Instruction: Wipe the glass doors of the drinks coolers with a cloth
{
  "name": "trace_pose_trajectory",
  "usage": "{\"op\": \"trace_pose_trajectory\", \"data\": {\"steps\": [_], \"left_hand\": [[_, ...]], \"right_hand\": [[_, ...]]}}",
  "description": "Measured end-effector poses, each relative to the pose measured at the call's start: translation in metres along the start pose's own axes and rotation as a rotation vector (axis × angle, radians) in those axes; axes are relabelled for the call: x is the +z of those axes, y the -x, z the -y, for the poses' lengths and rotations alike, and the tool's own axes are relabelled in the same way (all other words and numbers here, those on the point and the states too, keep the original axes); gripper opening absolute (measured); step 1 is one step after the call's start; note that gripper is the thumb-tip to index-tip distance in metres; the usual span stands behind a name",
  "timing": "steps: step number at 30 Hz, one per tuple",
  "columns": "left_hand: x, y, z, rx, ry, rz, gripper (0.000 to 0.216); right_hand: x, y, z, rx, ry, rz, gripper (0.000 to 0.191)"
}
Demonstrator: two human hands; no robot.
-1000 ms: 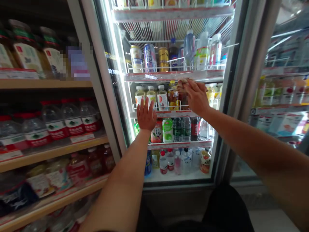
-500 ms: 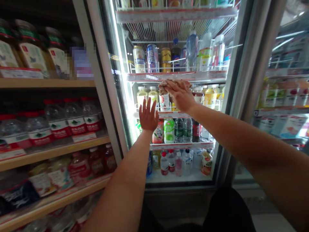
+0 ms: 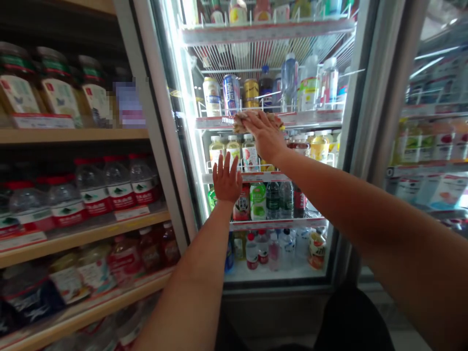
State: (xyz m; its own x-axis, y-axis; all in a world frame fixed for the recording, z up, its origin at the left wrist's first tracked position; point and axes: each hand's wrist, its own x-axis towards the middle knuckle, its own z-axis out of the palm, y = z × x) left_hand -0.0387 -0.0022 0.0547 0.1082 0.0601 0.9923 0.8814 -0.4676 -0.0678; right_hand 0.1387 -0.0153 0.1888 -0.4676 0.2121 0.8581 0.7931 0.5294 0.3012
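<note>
Flat against the glass door [image 3: 219, 270] of a lit drinks fridge, my right hand [image 3: 268, 139] presses a folded, patterned cloth [image 3: 241, 123]. The cloth sticks out past my fingertips, just at the height of a shelf edge behind the glass. Lower and to the left, my left hand [image 3: 227, 179] rests palm-first on the same door with its fingers spread, holding nothing. Behind the glass, bottles [image 3: 250, 152] and cans [image 3: 231, 93] stand in rows on wire shelves.
To the left, wooden shelves [image 3: 84, 135] carry red-capped water bottles [image 3: 93, 187] and dark juice bottles [image 3: 58, 87]. A metal door frame [image 3: 389, 97] separates a second fridge section with more drinks on the right. My dark-clothed knee [image 3: 356, 321] is close below the door.
My right hand and the cloth have slid a little up and to the left across the glass. My left hand stays in nearly the same place. The view has shifted slightly.
</note>
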Motion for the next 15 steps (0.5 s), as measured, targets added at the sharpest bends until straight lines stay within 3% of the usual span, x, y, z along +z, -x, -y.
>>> {"op": "trace_pose_trajectory", "data": {"steps": [6, 11, 15], "left_hand": [[0.002, 0.001, 0.002, -0.01, 0.018, 0.019, 0.052], [0.004, 0.001, 0.003, -0.005, 0.013, 0.004, 0.051], [0.004, 0.001, 0.002, 0.001, 0.013, -0.003, 0.052]], "right_hand": [[-0.017, 0.035, -0.003, -0.119, 0.069, 0.142, 0.066], [-0.026, 0.061, -0.03, 0.048, 0.085, -0.013, 0.063], [-0.034, 0.084, -0.045, 0.039, 0.104, 0.063, 0.064]]}}
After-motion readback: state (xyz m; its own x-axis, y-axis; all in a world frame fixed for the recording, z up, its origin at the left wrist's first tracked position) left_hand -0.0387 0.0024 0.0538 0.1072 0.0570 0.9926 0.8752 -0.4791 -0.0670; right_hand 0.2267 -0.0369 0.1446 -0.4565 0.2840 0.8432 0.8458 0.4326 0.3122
